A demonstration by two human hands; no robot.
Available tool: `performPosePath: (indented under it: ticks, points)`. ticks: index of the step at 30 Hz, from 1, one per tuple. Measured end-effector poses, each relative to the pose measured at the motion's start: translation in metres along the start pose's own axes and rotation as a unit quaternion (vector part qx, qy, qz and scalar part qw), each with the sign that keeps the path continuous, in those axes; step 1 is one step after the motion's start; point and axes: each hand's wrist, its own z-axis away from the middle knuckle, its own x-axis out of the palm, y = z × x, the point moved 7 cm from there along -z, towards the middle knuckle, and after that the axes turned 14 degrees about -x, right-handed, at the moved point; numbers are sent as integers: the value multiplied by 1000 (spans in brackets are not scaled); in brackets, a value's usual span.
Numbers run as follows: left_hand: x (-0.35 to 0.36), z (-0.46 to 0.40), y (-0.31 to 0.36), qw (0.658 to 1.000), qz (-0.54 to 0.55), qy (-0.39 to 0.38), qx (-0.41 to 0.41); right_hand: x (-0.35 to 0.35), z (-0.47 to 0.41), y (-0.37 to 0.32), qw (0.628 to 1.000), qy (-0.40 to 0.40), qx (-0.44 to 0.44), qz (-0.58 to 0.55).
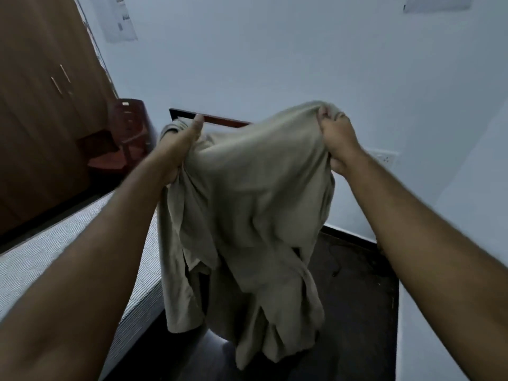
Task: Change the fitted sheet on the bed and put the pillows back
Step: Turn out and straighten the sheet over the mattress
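Bare mattress lies lower left; my left hand and right hand each grip the bunched beige sheet mid-frame; fitting not begun, pillows unseen.

bare striped mattress at left, dark floor beside it

Your arms reach forward from the lower corners of the frame; your left hand and right hand each grip bunched cloth at mid-frame.
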Motion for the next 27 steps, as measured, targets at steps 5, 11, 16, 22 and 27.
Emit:
performPosePath:
  ticks: [5, 11, 16, 22, 27]
  points:
    - [26, 24, -35, 913, -351, -208, 4, 16, 15, -7, 990, -135, -28, -32]
    - [-18, -24, -15, 806, -571, 132, 79, 16, 19, -6, 993, -85, -1, -80]
    - [-27, 2, 17, 893, -385, 215, 89, 8, 9, -20, 983, -124, 11, -132]
    - [-37, 6, 29, 997, -63, 36, 29, -24, -9, -7, 961, 37, 102, -255]
    - [-52, -5, 22, 998, 56, 23, -30, -23, -9, 5, 955, 58, 139, -254]
